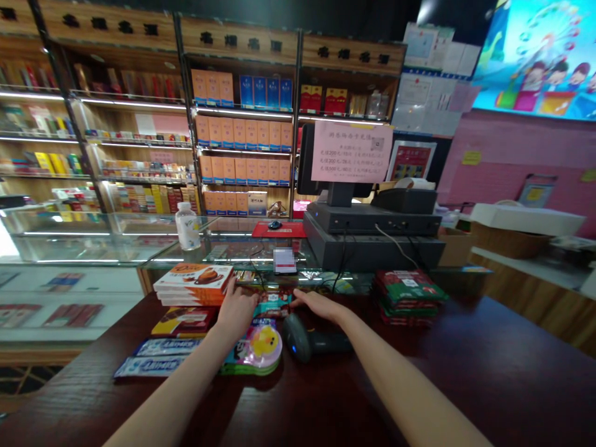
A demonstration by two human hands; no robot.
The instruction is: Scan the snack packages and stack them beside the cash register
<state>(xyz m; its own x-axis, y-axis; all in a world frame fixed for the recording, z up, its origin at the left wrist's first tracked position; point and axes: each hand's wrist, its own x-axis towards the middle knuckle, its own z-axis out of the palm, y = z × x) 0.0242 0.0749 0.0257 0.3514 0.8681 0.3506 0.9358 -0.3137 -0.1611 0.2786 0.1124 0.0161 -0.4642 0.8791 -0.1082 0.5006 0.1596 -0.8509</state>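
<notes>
1. We have our left hand [238,314] down on the dark wooden bench [447,366], fingers loosely spread and partly curled. Its fingertips touch the small wrapped packets [245,293] just beside the stack of orange chocolate boxes [194,284]. We cannot see it closed around anything.
2. Our right hand [317,305] lies nearly flat and open, with its fingers [298,297] stretched toward the green-and-red packets [272,304]. It shows no clear grip and sits just behind the dark handheld barcode scanner [302,337], which lies on its side on the bench.
3. Between and below our hands lie a red chocolate box [184,320], two blue gum packs [158,357] and a round pink package with a yellow duck [263,347].
4. To the right, a stack of red-and-green packets [407,297] sits on the bench.
5. Beyond the bench stand a glass display counter [88,239] with a plastic water bottle [187,226] on top, and a black cash register [370,226] with a pink paper notice [351,151] fixed to its screen.
6. Behind them, lit wooden shelves [242,112] hold rows of orange, blue and red cartons.
</notes>
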